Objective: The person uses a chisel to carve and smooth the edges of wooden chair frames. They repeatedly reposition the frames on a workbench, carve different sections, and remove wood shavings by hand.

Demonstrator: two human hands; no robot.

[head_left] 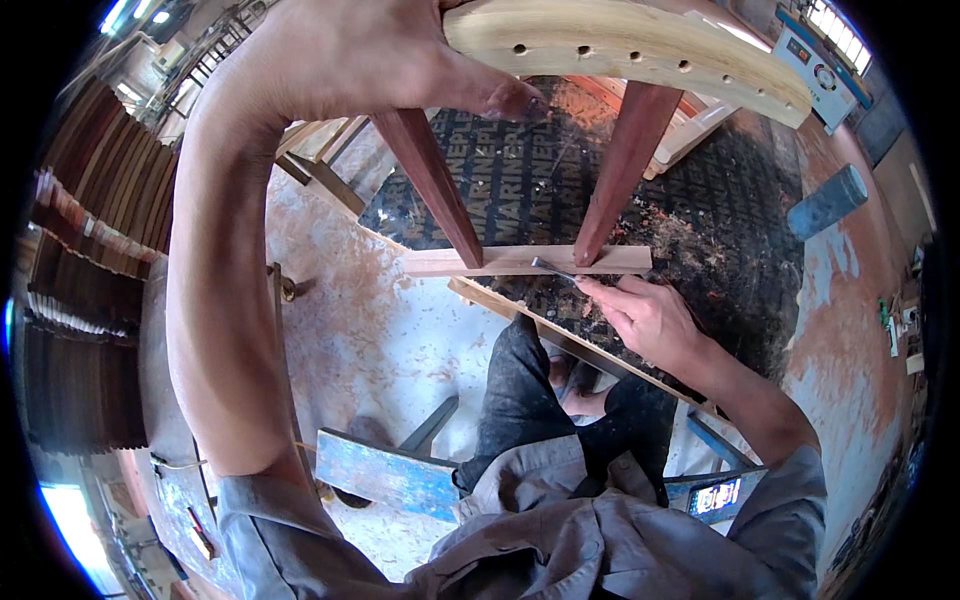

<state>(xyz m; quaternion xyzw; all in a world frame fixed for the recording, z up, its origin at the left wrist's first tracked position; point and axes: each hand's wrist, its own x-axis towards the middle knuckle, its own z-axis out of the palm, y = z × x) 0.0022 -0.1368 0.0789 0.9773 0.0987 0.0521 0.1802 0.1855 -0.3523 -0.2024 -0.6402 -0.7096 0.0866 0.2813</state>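
Observation:
My left hand, at the top, grips the end of a pale curved wooden rail with a row of drilled holes. Its thumb shows on the near side; the other fingers are mostly hidden. Two reddish-brown tapered legs slope down from under the rail to a light pinkish wooden strip. Closed around a slim metal tool with a small flattened tip, my right hand sits just right of and below the strip. The tool's tip rests at the strip between the legs; its handle is hidden in the hand.
Under the work lies a dark printed board scattered with shavings. A blue-painted bench is beneath me, with a lit phone on its right. Stacked brown boards stand left; a grey-blue cylinder is at right.

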